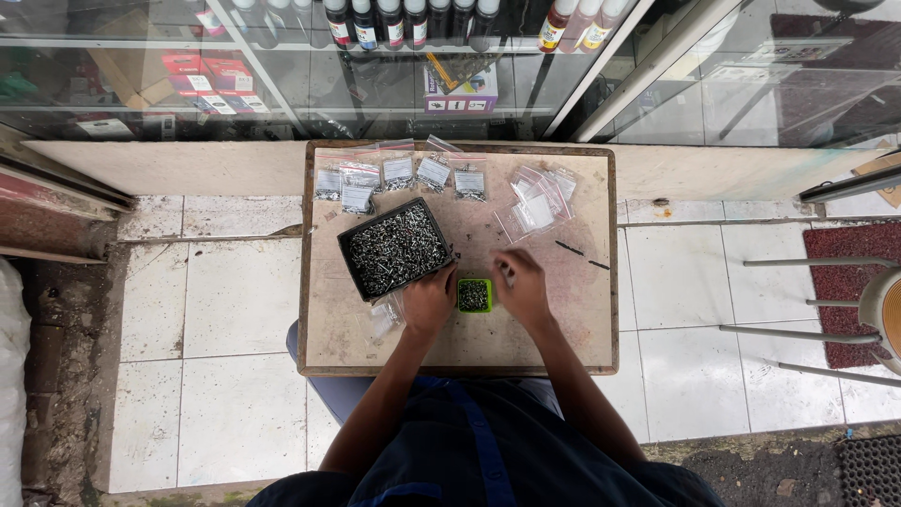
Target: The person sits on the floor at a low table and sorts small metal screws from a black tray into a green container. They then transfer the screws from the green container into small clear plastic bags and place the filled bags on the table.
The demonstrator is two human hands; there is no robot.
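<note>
Looking straight down at a small wooden desk set on white floor tiles before a glass display case. Left hand resting on the desk, touching the near corner of a black tray heaped with small metal screws, and just beside a small green cup. Left fingers curled narrow; whether holding anything cannot be told. Right hand on the other side of the green cup, fingers closed narrow, possibly pinching a small dark piece, too small to confirm. Green cup between both hands, near the desk's middle, part filled with screws. Clear bag lying flat just left of the left hand. Row of filled, labelled bags along the far edge. Loose pile of empty clear bags at far right. Two dark screws lying apart, right of the right hand.
</note>
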